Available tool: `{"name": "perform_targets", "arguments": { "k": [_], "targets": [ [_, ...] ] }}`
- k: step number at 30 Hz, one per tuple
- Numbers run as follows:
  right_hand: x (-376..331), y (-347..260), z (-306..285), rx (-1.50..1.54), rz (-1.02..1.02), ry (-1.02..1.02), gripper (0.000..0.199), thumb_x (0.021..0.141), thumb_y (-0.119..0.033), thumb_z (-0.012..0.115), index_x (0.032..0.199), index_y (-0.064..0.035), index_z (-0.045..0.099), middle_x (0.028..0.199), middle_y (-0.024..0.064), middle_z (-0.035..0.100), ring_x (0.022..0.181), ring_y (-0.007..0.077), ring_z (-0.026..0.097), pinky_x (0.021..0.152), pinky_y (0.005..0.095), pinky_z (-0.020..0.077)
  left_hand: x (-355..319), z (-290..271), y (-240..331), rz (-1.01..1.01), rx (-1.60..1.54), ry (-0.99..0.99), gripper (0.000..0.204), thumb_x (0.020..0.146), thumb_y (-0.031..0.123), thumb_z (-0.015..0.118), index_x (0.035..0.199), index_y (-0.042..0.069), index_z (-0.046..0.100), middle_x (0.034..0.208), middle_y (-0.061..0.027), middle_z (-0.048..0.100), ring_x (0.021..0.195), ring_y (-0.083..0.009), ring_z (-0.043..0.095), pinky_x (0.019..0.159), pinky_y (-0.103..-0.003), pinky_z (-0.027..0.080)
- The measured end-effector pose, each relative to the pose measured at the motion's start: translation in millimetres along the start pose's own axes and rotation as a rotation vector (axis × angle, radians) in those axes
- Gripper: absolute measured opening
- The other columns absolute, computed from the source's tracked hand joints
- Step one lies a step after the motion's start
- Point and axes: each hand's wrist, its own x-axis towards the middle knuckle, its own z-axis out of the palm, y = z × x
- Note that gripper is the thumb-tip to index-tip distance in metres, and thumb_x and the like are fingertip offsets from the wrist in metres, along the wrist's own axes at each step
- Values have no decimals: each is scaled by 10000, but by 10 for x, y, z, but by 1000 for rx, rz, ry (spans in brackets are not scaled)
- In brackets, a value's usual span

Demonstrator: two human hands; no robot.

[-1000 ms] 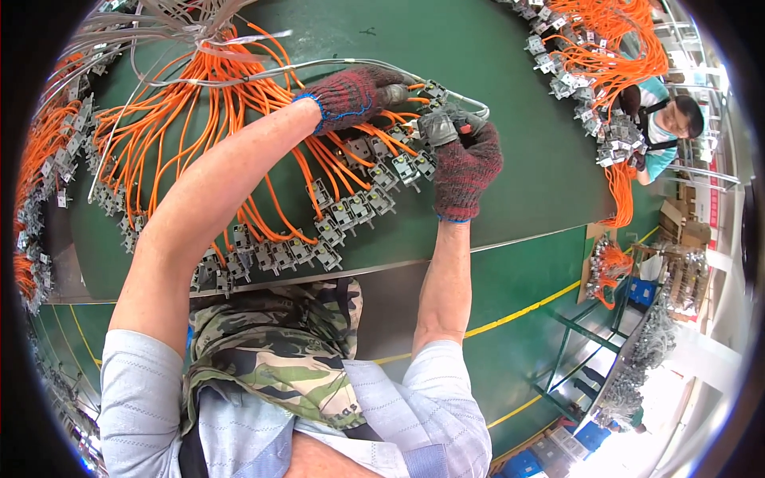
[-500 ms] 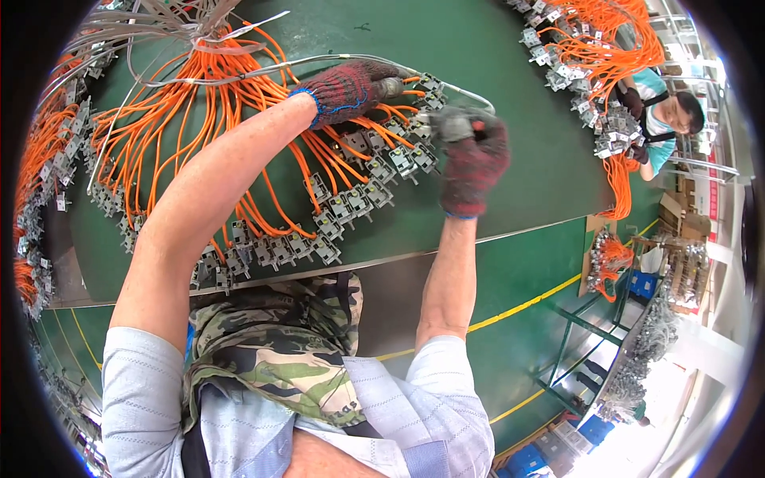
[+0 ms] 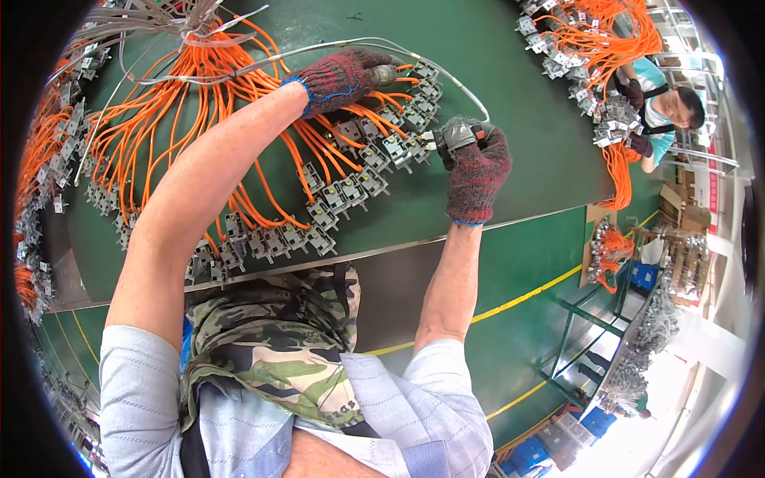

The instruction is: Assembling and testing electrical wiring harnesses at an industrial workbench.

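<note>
A bundle of orange cables (image 3: pixel 209 64) fans out over the green table, each ending in a small grey metal connector block (image 3: pixel 341 193). My left hand (image 3: pixel 348 80), in a dark red-grey knit glove, lies across the cables at the right of the fan with its fingers closed around some of them. My right hand (image 3: pixel 478 171), gloved alike, is closed in a pinch at the end of a pale grey cable (image 3: pixel 430 60). A small dark piece shows at its fingertips, against the connector block (image 3: pixel 396 146) at the row's right side.
Another cable pile (image 3: pixel 54 159) lies at the left edge. A co-worker (image 3: pixel 665 107) handles more orange cables (image 3: pixel 610 36) at the far right. The table's near edge (image 3: pixel 398 253) runs before my waist, and a green metal frame (image 3: pixel 590 319) stands at the right.
My right hand has slowed from a blur and turned slightly, its fingertips now at the connector block. My left hand has shifted slightly left with the cables.
</note>
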Motion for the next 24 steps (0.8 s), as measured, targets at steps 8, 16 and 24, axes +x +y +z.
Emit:
{"name": "perform_targets", "arguments": {
  "k": [8,16,24],
  "targets": [
    [-61,79,-19,69,-57,-21,238,920,-168,831,1035,-27,678,924,52,730,719,105,661,587,264,550,12,10,-69,57,-68,5,513,1081,428,580,1485,113,625,1355,-116,713,1236,-225,659,1097,-376,486],
    [-43,-11,-54,14,64,-28,220,917,-160,817,1027,-26,682,902,61,736,677,115,664,574,272,541,18,-7,-73,38,2,3,575,1051,505,607,1469,111,632,1475,-134,642,1347,-287,607,1156,-405,445],
    [6,54,-141,129,48,-86,237,923,-188,821,1030,-28,682,937,82,752,703,128,683,571,271,546,45,24,-130,25,-30,-8,595,1046,512,608,1484,110,617,1475,-138,641,1356,-296,603,1162,-414,443]
  ]
}}
